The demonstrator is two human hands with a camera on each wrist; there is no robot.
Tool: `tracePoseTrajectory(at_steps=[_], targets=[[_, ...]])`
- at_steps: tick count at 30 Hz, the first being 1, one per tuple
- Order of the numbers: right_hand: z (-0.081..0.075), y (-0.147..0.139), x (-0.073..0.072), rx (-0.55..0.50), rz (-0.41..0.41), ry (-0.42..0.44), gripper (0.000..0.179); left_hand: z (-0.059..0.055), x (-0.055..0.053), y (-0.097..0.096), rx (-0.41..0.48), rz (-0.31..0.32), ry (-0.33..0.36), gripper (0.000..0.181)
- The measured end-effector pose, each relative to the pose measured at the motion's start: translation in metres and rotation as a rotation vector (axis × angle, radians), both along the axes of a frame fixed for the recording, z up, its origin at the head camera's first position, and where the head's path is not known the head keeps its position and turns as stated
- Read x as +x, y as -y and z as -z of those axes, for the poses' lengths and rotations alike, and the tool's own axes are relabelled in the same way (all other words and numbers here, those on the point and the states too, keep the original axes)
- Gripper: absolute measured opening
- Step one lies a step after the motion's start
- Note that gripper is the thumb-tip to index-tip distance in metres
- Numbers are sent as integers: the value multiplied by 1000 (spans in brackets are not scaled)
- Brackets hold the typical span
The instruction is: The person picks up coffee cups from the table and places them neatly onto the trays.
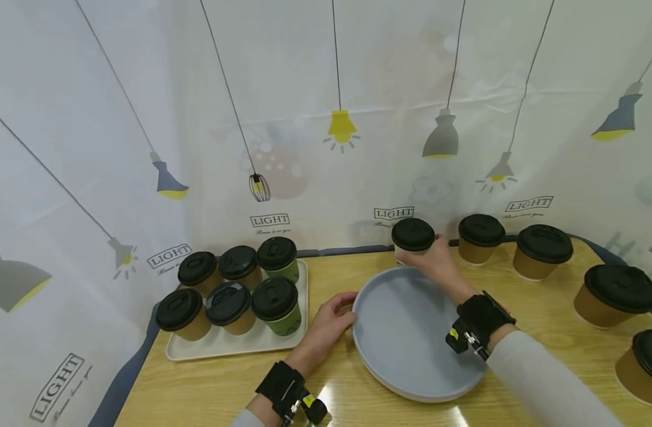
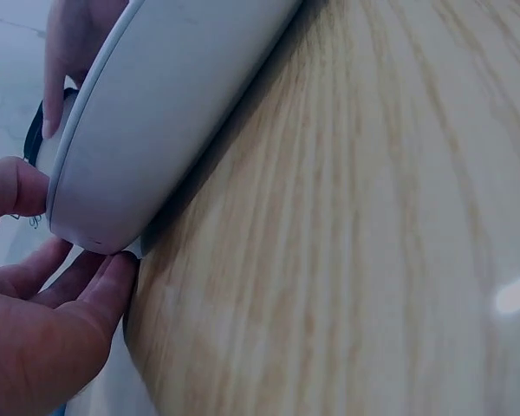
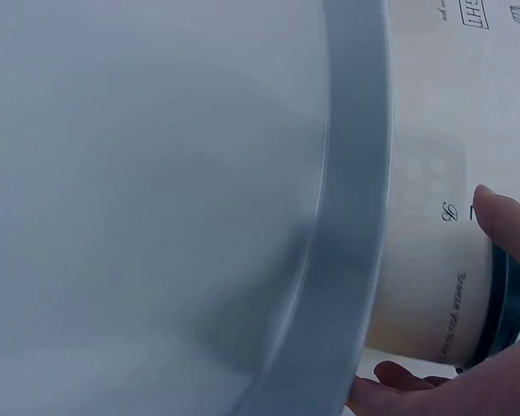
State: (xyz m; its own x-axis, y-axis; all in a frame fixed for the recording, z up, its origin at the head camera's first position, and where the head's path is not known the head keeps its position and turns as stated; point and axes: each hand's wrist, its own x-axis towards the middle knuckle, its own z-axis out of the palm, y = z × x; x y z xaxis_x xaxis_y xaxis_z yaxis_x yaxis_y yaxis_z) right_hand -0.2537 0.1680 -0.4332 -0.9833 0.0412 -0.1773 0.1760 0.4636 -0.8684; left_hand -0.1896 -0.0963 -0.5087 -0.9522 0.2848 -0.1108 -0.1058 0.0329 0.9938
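Note:
A round grey-blue plate [image 1: 406,338] with a raised rim lies on the table in the middle of the head view. My left hand [image 1: 328,327] holds its left edge; in the left wrist view the thumb is at the rim and the fingers [image 2: 108,282] curl under the side. Beyond the plate's far edge stands a white paper cup [image 3: 429,299] with a black lid [image 1: 413,234]. My right hand [image 1: 439,265] reaches over the plate and grips this cup, thumb on one side and fingers on the other. The plate's rim hides the cup's base in the right wrist view.
On the left, a cream tray [image 1: 235,351] bears several lidded cups, brown ones and two green ones [image 1: 285,323]. Several brown cups with black lids, such as one brown cup [image 1: 539,264], curve along the table's right side. A printed cloth [image 1: 315,178] hangs behind the wooden table [image 1: 198,391].

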Motion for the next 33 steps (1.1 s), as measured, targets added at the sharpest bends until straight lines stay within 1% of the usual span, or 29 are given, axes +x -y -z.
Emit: tracePoseTrajectory(at_steps=[7, 11, 14, 18, 22, 24, 28, 31, 33], targets=[[4, 10, -7, -27, 71, 30, 118, -1, -1, -1, 14, -5, 14, 52], [7, 13, -9, -55, 105, 16, 113, -1, 0, -2, 18, -7, 20, 52], [10, 12, -11, -78, 103, -13, 109, -2, 0, -2, 23, -3, 25, 52], [12, 10, -12, -83, 94, -61, 107, -2, -1, 0, 31, -1, 33, 53], [11, 5, -10, -72, 90, -131, 107, -2, -2, 0, 35, -6, 38, 53], [8, 2, -8, -55, 87, -170, 108, -1, -2, 0, 38, -8, 39, 53], [1, -3, -3, 10, 110, -241, 108, -1, -2, -1, 47, -7, 39, 54], [-4, -6, 2, 15, 126, -287, 107, -2, -1, -1, 54, 1, 25, 54], [-8, -7, 6, 7, 122, -314, 106, -3, -1, -1, 56, 9, 23, 54]])
